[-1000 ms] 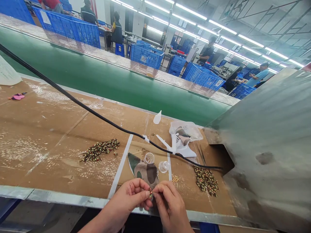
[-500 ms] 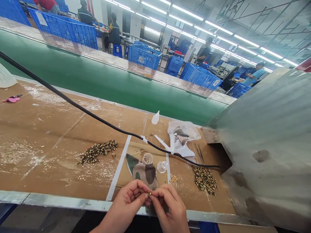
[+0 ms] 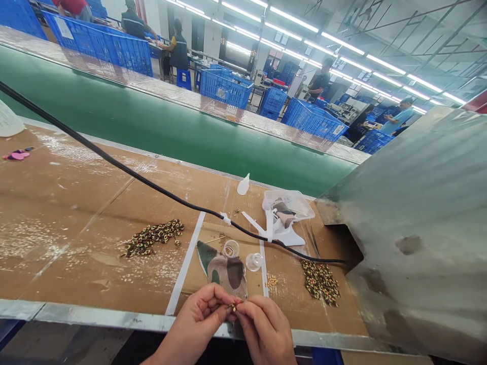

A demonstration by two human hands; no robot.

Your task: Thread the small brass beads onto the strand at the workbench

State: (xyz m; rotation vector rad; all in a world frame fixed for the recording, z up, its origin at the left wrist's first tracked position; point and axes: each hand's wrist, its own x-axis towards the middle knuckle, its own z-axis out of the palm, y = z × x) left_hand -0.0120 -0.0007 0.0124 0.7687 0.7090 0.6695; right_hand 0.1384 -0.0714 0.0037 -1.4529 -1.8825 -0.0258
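Left hand [image 3: 205, 315]: thumb and fingers pinched tight on a tiny piece [image 3: 234, 307], dark with a pale yellowish bit
Right hand [image 3: 265, 322]: thumb and fingertips together too, clamped on the same piece from the other side
Tiny piece: caught between both sets of fingertips near the bench [image 3: 87, 187] edge, mostly hidden, so no clue on its exact shape
Camo cloth [image 3: 228, 271]: lying just past the hands, one clear cup [image 3: 231, 249] at its far edge, a second cup [image 3: 254, 261] just right of that
Heaps: small dark-and-yellow bits, one left heap [image 3: 155, 238], one right heap [image 3: 320, 284] near the tweezers [image 3: 313, 241]
Black cable [image 3: 129, 165]: slants over the lot
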